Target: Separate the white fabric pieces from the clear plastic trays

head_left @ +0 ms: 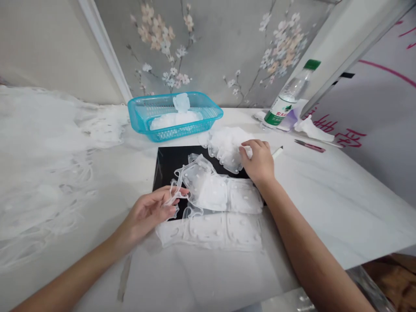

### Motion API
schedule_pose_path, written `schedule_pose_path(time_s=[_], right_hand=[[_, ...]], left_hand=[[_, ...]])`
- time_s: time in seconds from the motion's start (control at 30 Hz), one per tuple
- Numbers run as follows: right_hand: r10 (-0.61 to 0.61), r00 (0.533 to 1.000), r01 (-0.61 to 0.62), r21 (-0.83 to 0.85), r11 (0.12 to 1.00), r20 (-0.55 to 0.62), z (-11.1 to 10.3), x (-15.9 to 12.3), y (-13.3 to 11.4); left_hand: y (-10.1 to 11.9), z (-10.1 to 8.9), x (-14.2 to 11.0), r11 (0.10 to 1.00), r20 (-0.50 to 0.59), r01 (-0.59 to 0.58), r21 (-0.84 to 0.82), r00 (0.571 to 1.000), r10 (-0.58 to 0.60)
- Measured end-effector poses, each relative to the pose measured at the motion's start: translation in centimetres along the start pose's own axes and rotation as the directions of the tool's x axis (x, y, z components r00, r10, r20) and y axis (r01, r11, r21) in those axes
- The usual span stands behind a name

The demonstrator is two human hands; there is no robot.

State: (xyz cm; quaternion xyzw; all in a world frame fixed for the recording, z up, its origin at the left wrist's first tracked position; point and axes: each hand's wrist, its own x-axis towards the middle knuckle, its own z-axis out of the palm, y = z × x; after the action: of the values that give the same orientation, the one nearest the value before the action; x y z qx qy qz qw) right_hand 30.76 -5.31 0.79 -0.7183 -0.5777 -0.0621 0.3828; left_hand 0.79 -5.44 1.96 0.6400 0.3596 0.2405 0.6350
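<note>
Taking the black board (167, 162) as your clock's centre, a tangled heap of clear film (39, 130) spreads at nine to ten o'clock; a blue basket (180, 131) of translucent pieces stands at eleven; a bottle (282, 104), red-handled tool (310, 146) and crumpled tissue (313, 128) lie towards two, with a dark-tipped white stick (277, 152) just beyond your right hand (260, 162); your right forearm hides part of the board's three o'clock side.

The moulded sheet (212, 190) lies over the board, thin, glossy, in rounded squares; a second strip (208, 229) overlaps it at six; the loose pile (224, 145) at one is cloudy and layered; the basket is latticed plastic.

Your left hand (146, 212) pinches the sheet's looped edging between thumb and fingers; your right fingers curl at the pile, but you cannot tell whether they grip a piece.

The bottle's green-and-white label shows red 农夫; the pink-red writing on the panel (390, 86) at two is unclear.
</note>
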Motion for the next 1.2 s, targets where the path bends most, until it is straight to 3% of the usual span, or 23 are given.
schedule_pose_path(time_s=[0.1,0.2,0.27,0.33,0.4,0.47,0.53,0.6,0.63,0.7,0.77,0.8,0.83,0.9,0.97,1.03,1.1,1.2], right_hand=[[-0.024,0.998,0.022,0.04,0.999,0.05,0.0,-1.3,-3.9],[-0.063,0.955,0.031,0.115,0.993,0.289,0.6,-2.7,-7.4],[-0.147,0.91,0.071,0.203,0.977,0.388,1.2,-3.5,-8.6],[-0.231,0.895,0.086,0.36,0.929,0.381,1.6,-3.8,-8.9],[-0.228,0.915,0.015,0.537,0.844,0.333,1.4,-3.9,-8.8],[-0.149,0.933,-0.127,0.685,0.717,0.328,0.9,-3.8,-8.8],[-0.075,0.918,-0.285,0.779,0.558,0.389,0.3,-3.7,-9.2],[-0.056,0.885,-0.403,0.821,0.404,0.462,-0.2,-3.6,-9.6],[-0.057,0.869,-0.445,0.827,0.345,0.492,-0.4,-3.6,-9.8],[-0.061,0.845,-0.5,0.825,0.264,0.532,-0.4,-3.6,-10.1],[-0.069,0.82,-0.544,0.812,0.21,0.568,-0.2,-3.7,-10.2],[-0.076,0.808,-0.562,0.803,0.196,0.584,0.0,-3.8,-10.2],[-0.082,0.8,-0.571,0.797,0.197,0.594,0.2,-3.9,-10.1],[-0.085,0.819,-0.529,0.804,0.273,0.568,0.7,-4.2,-9.9],[-0.069,0.902,-0.346,0.81,0.473,0.425,1.1,-4.5,-9.7],[-0.119,0.976,-0.046,0.707,0.705,0.182,1.2,-4.8,-9.7],[-0.283,0.958,0.211,0.555,0.805,0.046,1.1,-5.0,-9.8],[-0.481,0.864,0.333,0.549,0.766,0.147,1.0,-5.5,-10.2]], left_hand=[[-0.3,-0.1,0.2,1.0,-0.066,0.018,-0.017,0.998,-0.019],[-0.3,0.1,0.2,0.999,-0.18,-0.041,0.012,0.983,0.042],[-0.3,0.2,0.2,0.991,-0.307,-0.089,0.096,0.945,0.115],[-0.4,0.2,0.2,0.99,-0.457,-0.084,0.117,0.88,0.128],[-0.4,0.1,0.4,0.999,-0.579,-0.043,0.017,0.814,0.045],[-0.4,-0.1,0.6,0.999,-0.68,0.002,-0.053,0.733,-0.038],[-0.3,-0.1,0.9,0.999,-0.756,0.009,0.043,0.654,0.027],[-0.2,-0.2,1.1,0.979,-0.752,-0.07,0.189,0.631,0.19],[-0.1,-0.2,1.2,0.971,-0.709,-0.13,0.202,0.664,0.237],[0.1,-0.5,1.3,0.984,-0.556,-0.172,0.04,0.814,0.165],[0.2,-0.8,1.3,0.981,-0.303,-0.042,-0.188,0.953,-0.018],[0.2,-1.0,1.2,0.969,-0.164,0.037,-0.245,0.983,-0.079],[0.2,-1.2,1.1,0.961,-0.05,0.098,-0.257,0.992,-0.114],[0.2,-1.3,0.9,0.967,0.059,0.148,-0.207,0.989,-0.139],[0.2,-1.2,0.7,0.972,0.051,0.17,-0.162,0.985,-0.164],[0.2,-0.9,0.6,0.969,-0.016,0.18,-0.167,0.982,-0.186],[0.2,-0.6,0.6,0.965,-0.087,0.179,-0.19,0.976,-0.198],[-0.1,-0.3,0.7,0.966,-0.149,0.159,-0.206,0.97,-0.191]])
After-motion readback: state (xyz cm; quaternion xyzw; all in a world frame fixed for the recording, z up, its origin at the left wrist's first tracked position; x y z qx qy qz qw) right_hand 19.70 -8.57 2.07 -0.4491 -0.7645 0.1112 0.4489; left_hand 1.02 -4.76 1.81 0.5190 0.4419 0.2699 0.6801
